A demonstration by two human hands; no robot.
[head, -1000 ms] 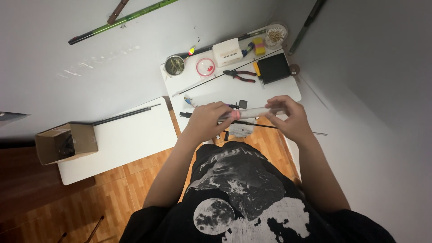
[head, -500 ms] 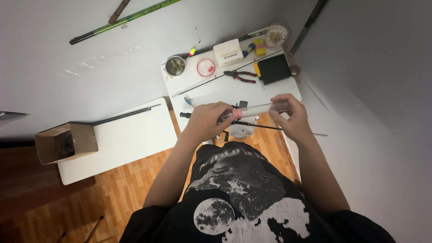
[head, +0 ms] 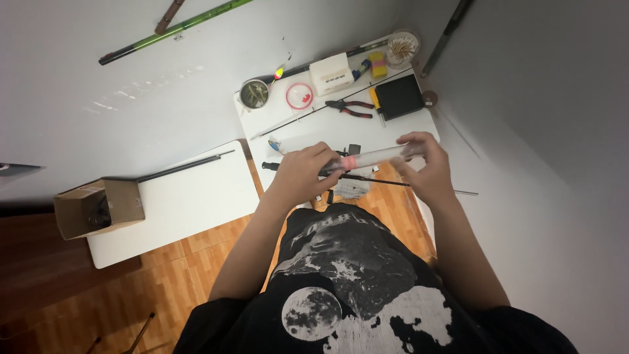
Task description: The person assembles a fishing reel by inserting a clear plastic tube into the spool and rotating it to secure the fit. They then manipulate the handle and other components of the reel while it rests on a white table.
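Note:
I hold a slim clear tube (head: 377, 157) with a pink band level between both hands, above the near edge of a small white table (head: 314, 134). My left hand (head: 304, 172) grips its left end beside the pink band. My right hand (head: 422, 167) pinches its right end with the fingertips. A thin black rod (head: 370, 179) lies on the table just under the tube, its dark handle poking out left of my left hand.
On the table stand a metal cup (head: 253, 93), a round clear dish with red bits (head: 299, 96), a white box (head: 331, 73), pliers (head: 348, 107), a black pad (head: 400, 96) and a jar of sticks (head: 401, 46). A lower white table (head: 177, 196) with an open cardboard box (head: 98, 208) is left.
My right hand has slid a little to the right along the tube, and the tube has tilted slightly. My left hand has hardly moved.

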